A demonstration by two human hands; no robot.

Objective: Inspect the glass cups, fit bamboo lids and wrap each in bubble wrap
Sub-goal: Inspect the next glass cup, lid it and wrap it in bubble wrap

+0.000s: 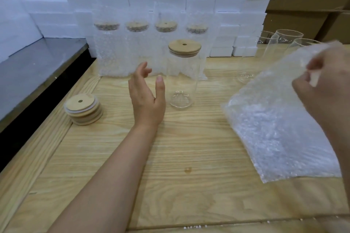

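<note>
Near the middle of the desk [189,147], the lidded glass cup [182,81] is seen upright, untouched. Just left of it the left hand [146,98] is spread, grasping nothing; a bubble wrap sheet [274,119] is pinched by the right hand [323,91] at the right. The glass is judged stiff, slick and breakable, best encircled mid-wall, not lifted by its bamboo lid [184,47].

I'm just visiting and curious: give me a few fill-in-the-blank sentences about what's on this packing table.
1. The glass cup beside the left hand is topped with a bamboo ____.
2. Behind it, ____ wrapped cups stand in a row.
3. The right hand pinches a sheet of ____.
4. The spare lids are stacked to the ____ of the left hand.
Missing words: lid; four; bubble wrap; left.
</note>
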